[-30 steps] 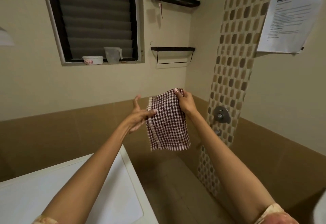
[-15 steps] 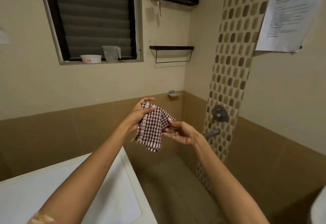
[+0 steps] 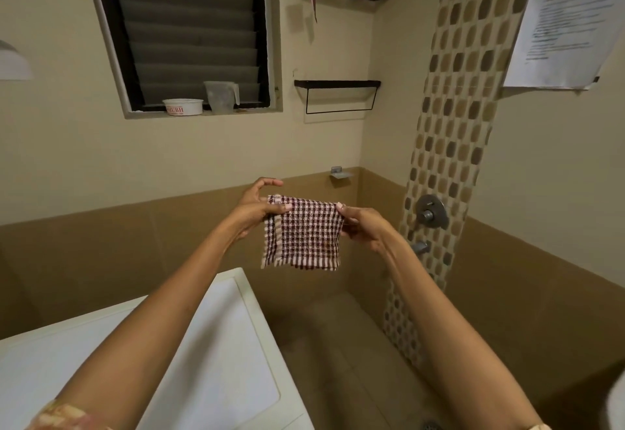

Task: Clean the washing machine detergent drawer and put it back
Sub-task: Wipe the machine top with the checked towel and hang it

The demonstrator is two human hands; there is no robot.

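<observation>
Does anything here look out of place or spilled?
Nothing stands out. The left hand and the right hand pinch the checked cloth by its top corners. No spill shows on the washing machine top. The detergent drawer is not in view.

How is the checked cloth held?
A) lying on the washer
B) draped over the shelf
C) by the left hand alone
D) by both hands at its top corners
D: the left hand and right hand each pinch a top corner of the cloth.

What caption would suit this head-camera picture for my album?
Left hand and right hand pinch the top corners of a checked cloth, held flat beyond a white washing machine.
</observation>
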